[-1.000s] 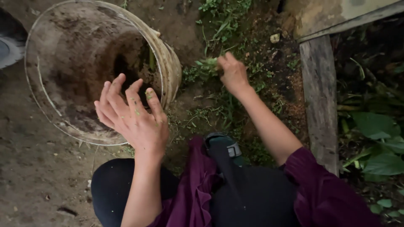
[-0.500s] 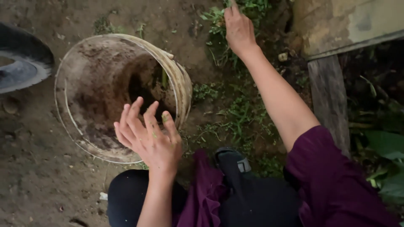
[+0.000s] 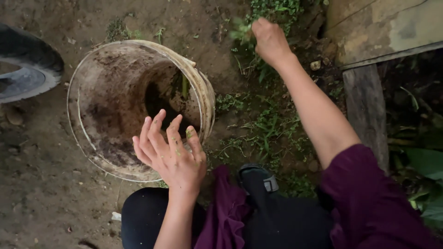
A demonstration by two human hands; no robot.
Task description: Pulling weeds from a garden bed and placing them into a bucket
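Note:
A dirty, soil-stained bucket lies tilted on the bare ground, its mouth facing me. My left hand hovers over its near rim with fingers spread and bits of green on them, holding nothing. My right hand reaches far forward into a patch of small weeds and is closed on a blurred green clump at its fingertips. Some green stems show inside the bucket's dark bottom.
A tyre sits at the left edge. A weathered wooden post and a board stand at the right, with broad green leaves beyond. My knees, in black and purple cloth, and a dark sandal fill the bottom.
My right hand stretched from near the bucket's rim out to the far weeds, then drew back slightly with a green clump. My left hand stayed spread by the bucket's rim.

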